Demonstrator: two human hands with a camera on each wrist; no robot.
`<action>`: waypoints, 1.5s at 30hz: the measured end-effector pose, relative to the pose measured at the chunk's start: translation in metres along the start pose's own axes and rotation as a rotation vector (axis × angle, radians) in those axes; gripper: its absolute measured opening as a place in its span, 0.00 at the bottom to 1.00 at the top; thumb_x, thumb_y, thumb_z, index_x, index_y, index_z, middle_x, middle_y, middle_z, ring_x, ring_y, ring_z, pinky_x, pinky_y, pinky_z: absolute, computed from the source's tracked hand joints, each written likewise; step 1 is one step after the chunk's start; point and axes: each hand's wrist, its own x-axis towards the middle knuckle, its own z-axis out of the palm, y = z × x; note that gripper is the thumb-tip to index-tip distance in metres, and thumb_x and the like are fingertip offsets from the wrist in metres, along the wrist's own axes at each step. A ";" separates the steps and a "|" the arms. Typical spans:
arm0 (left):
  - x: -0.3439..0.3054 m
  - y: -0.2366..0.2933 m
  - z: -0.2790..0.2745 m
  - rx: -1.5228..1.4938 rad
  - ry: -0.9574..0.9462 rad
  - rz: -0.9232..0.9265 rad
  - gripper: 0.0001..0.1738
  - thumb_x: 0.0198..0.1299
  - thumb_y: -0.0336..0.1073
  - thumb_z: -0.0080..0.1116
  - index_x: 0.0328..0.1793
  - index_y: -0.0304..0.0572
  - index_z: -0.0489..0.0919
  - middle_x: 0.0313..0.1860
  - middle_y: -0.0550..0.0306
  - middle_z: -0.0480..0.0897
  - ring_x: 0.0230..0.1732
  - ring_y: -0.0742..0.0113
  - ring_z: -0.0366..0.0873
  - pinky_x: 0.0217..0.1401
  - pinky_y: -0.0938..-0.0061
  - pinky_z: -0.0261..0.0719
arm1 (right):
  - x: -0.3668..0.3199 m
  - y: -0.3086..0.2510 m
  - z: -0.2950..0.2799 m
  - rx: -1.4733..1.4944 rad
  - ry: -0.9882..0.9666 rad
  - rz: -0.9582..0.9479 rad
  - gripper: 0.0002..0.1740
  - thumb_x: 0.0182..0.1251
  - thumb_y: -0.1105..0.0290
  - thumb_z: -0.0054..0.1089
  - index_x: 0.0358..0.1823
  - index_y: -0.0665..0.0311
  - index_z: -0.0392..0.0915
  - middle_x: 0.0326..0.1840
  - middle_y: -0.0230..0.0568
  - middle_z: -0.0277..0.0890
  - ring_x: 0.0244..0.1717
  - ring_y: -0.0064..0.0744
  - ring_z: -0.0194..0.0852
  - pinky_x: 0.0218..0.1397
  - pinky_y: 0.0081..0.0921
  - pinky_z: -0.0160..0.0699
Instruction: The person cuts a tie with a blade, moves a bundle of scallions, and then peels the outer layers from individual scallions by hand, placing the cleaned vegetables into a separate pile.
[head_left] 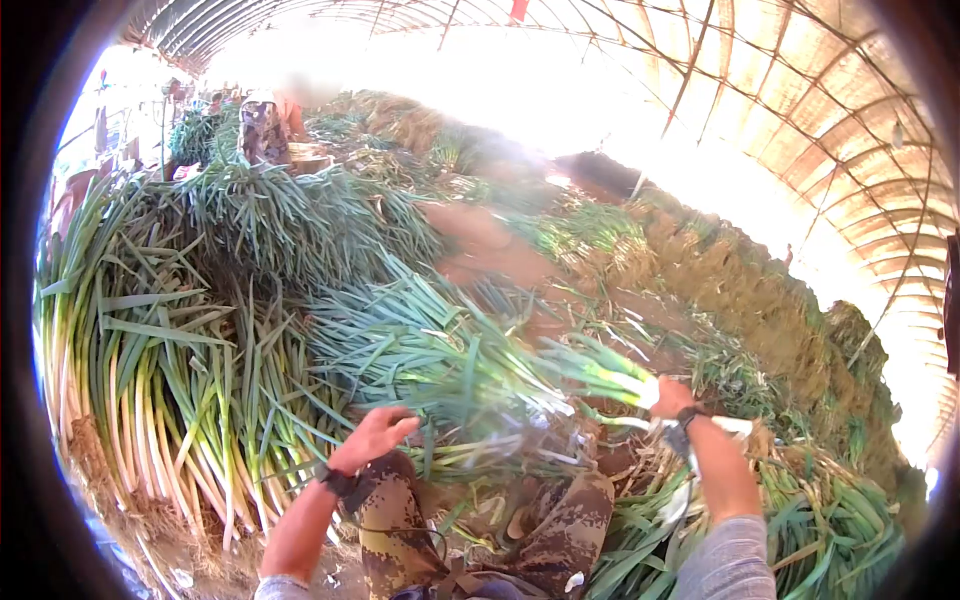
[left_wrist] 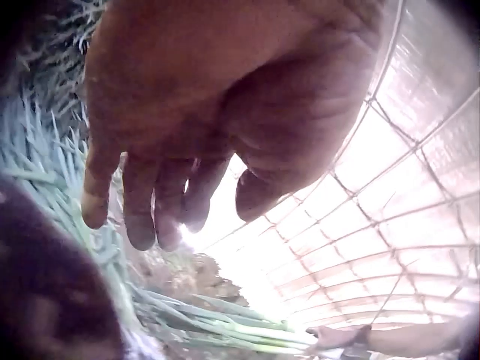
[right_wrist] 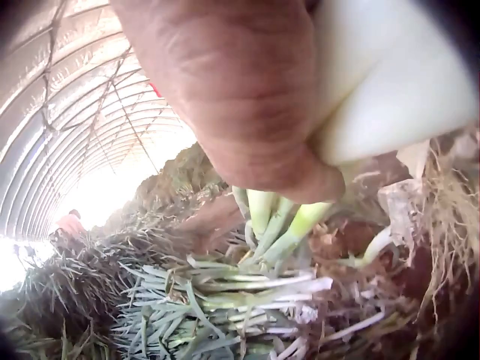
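Observation:
My right hand (head_left: 672,398) grips several green onions (head_left: 615,375) by their pale stalks, leaves pointing left. In the right wrist view the fingers of my right hand (right_wrist: 247,112) curl round thick white stalks (right_wrist: 397,82). My left hand (head_left: 378,438) hangs above my left knee, holding nothing; in the left wrist view the left hand (left_wrist: 217,112) has its fingers extended and slightly apart. Between the hands lies a loose pile of green onions (head_left: 430,340), with trimmed white ends near my knees.
A tall stack of green onions (head_left: 150,400) stands at the left, roots down. More leafy onions (head_left: 780,510) lie at the lower right. A brown heap (head_left: 740,270) runs along the right. Someone in patterned trousers (head_left: 262,130) is at the back left, beneath a curved frame roof.

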 end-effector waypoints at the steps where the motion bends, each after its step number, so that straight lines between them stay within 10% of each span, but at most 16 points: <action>1: 0.020 0.008 0.008 -0.201 -0.003 0.042 0.23 0.70 0.46 0.51 0.54 0.29 0.80 0.42 0.53 0.84 0.44 0.67 0.79 0.50 0.70 0.77 | 0.005 0.006 -0.025 0.007 0.013 0.002 0.29 0.50 0.60 0.67 0.49 0.70 0.69 0.44 0.65 0.79 0.47 0.63 0.80 0.50 0.48 0.80; 10: 0.147 0.034 0.118 -0.694 -0.235 0.202 0.24 0.69 0.47 0.54 0.55 0.29 0.80 0.44 0.51 0.84 0.45 0.69 0.80 0.47 0.71 0.79 | 0.041 -0.070 -0.143 0.390 0.341 -0.043 0.27 0.48 0.65 0.68 0.47 0.74 0.70 0.45 0.64 0.78 0.48 0.57 0.80 0.50 0.43 0.78; 14: 0.173 0.018 0.141 -0.840 -0.171 0.037 0.25 0.70 0.45 0.53 0.61 0.29 0.75 0.49 0.50 0.84 0.47 0.63 0.83 0.48 0.69 0.82 | 0.074 -0.140 -0.062 1.119 0.068 0.023 0.31 0.50 0.72 0.73 0.56 0.75 0.71 0.45 0.46 0.81 0.41 0.32 0.81 0.43 0.29 0.81; 25: 0.155 -0.137 0.217 -1.018 0.119 -0.584 0.31 0.63 0.57 0.58 0.55 0.34 0.78 0.45 0.54 0.80 0.42 0.65 0.77 0.44 0.67 0.77 | -0.013 -0.304 0.215 1.452 -0.358 0.188 0.21 0.59 0.69 0.71 0.51 0.70 0.78 0.40 0.40 0.82 0.34 0.29 0.80 0.35 0.27 0.81; 37: 0.134 -0.103 0.227 -1.201 -0.011 -0.570 0.24 0.60 0.46 0.66 0.52 0.30 0.79 0.38 0.53 0.85 0.35 0.65 0.83 0.38 0.70 0.84 | -0.054 -0.277 0.184 1.278 -0.532 0.015 0.22 0.61 0.68 0.64 0.56 0.71 0.76 0.44 0.41 0.82 0.42 0.27 0.81 0.46 0.26 0.80; 40: 0.128 -0.100 0.238 -1.156 0.178 -0.581 0.26 0.58 0.48 0.68 0.49 0.29 0.79 0.37 0.51 0.84 0.31 0.64 0.83 0.36 0.69 0.84 | -0.074 -0.283 0.191 1.081 -0.265 -0.174 0.23 0.62 0.67 0.64 0.57 0.68 0.76 0.47 0.41 0.81 0.43 0.26 0.80 0.48 0.26 0.80; 45: 0.131 -0.108 0.245 -1.130 0.240 -0.661 0.22 0.60 0.47 0.59 0.46 0.31 0.79 0.35 0.50 0.83 0.31 0.61 0.81 0.37 0.67 0.82 | -0.088 -0.273 0.171 1.470 -0.506 0.069 0.23 0.67 0.65 0.63 0.59 0.69 0.74 0.51 0.40 0.80 0.47 0.25 0.78 0.51 0.25 0.79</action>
